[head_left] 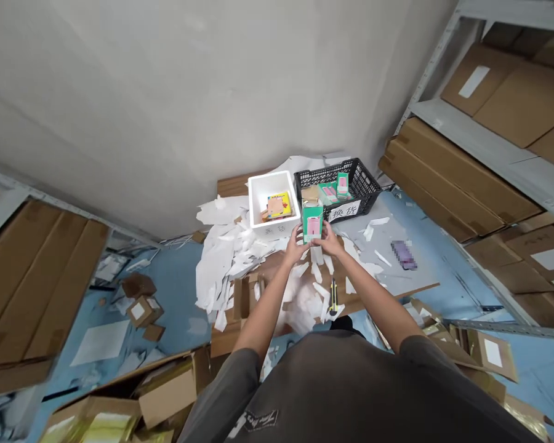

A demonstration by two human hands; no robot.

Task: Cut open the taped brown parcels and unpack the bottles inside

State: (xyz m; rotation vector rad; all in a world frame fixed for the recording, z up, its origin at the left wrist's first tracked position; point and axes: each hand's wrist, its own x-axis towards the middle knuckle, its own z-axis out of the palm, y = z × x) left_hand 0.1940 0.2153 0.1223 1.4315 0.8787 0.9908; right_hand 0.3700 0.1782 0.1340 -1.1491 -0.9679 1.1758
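Observation:
Between my two hands is a small green box (313,215) with a pink picture on its front, held upright above the table. My left hand (296,246) grips its lower left side, and my right hand (329,241) its lower right. Just behind it stands a black plastic basket (369,191) with a paper label, holding similar green boxes (342,183) and a piece of brown cardboard. Left of the basket sits a white foam box (257,194) with a yellow item (284,203) and other small packs inside.
Torn white paper (221,246) covers much of the wooden table (240,184). A yellow and black utility knife (333,296) lies near the front edge, a purple pixelated item (404,255) at the right. Shelves of cartons (461,166) flank both sides; open cartons (168,394) stand below left.

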